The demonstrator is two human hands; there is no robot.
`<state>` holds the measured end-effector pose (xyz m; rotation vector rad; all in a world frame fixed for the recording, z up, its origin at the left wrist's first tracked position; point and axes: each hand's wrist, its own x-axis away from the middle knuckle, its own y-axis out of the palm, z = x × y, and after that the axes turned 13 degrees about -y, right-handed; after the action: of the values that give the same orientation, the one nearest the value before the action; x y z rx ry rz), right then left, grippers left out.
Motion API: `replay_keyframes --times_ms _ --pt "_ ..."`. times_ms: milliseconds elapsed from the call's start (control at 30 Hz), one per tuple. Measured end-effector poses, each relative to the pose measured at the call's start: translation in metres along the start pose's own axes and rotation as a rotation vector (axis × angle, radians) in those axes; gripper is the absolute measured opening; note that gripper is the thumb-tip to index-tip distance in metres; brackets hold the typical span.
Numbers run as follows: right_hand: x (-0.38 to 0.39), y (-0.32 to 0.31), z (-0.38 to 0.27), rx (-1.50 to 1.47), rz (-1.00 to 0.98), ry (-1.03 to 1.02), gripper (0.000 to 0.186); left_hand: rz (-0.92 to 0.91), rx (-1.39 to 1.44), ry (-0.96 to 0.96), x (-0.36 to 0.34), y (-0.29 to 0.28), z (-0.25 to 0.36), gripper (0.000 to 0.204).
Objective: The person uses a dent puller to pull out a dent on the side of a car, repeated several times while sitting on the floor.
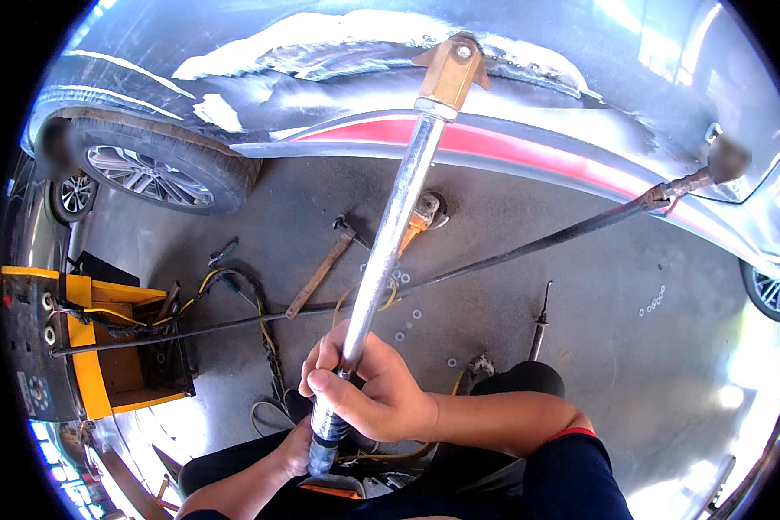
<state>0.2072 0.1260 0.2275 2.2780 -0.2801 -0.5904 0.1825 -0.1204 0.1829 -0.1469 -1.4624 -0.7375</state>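
A long chrome slide hammer (396, 229) with a brass-coloured clawed head (452, 74) slants up from my lap to the car. Its head overlaps the bare, sanded dent (347, 52) in the grey body panel; I cannot tell for certain whether it bites there. My right hand (368, 386) is closed round the lower shaft, thumb across the front. Below it my left hand (295, 446) grips the handle end, its fingers largely hidden behind the tool.
A black cable (529, 249) crosses from a yellow-and-black machine (91, 347) to a clamp (726, 160) at the car's right. On the floor lie a hammer (321, 275), an orange angle grinder (420, 221), a thin rod tool (541, 328) and several washers (654, 301). A wheel (152, 169) stands left.
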Motion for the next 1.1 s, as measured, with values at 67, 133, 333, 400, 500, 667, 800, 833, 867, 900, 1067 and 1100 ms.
replay_keyframes --times_ms 67,133,333,400,500,667,800,833,867,900,1067,1100 --pt "-0.001 -0.002 -0.001 -0.001 -0.01 0.009 0.013 0.004 0.015 0.025 0.0 0.006 0.0 0.036" --pt "-0.001 -0.004 -0.003 -0.02 -0.073 0.064 0.015 0.006 0.028 0.047 -0.001 0.008 -0.001 0.036" --pt "-0.001 -0.006 -0.001 -0.047 -0.075 0.078 0.015 -0.02 0.065 0.034 -0.002 0.008 -0.003 0.039" --pt "-0.001 -0.005 -0.002 -0.051 -0.069 0.076 0.015 -0.017 0.07 0.032 -0.005 0.003 -0.007 0.041" --pt "-0.001 -0.005 -0.003 -0.051 -0.071 0.073 0.015 -0.034 0.115 0.039 -0.006 0.003 -0.008 0.041" --pt "-0.003 -0.007 -0.001 -0.044 -0.092 0.05 0.015 0.015 0.1 0.054 0.004 0.013 -0.001 0.037" --pt "-0.006 -0.001 -0.004 -0.041 -0.033 0.067 0.014 0.098 0.131 0.114 0.018 0.036 0.01 0.029" --pt "-0.006 0.0 -0.003 -0.042 -0.037 0.035 0.014 0.096 0.132 0.113 0.018 0.035 0.01 0.029" --pt "-0.008 -0.003 -0.006 -0.043 -0.059 0.054 0.017 0.06 0.146 0.114 0.018 0.033 0.011 0.027" --pt "-0.012 -0.005 -0.009 -0.043 -0.059 0.057 0.017 0.024 0.161 0.116 0.018 0.032 0.01 0.025" --pt "-0.037 -0.009 -0.023 -0.042 -0.037 0.009 0.016 -0.022 0.265 0.037 0.005 0.009 -0.009 0.029" --pt "-0.037 -0.01 -0.024 -0.032 -0.032 0.007 0.016 -0.025 0.26 0.038 0.003 0.013 -0.01 0.029"
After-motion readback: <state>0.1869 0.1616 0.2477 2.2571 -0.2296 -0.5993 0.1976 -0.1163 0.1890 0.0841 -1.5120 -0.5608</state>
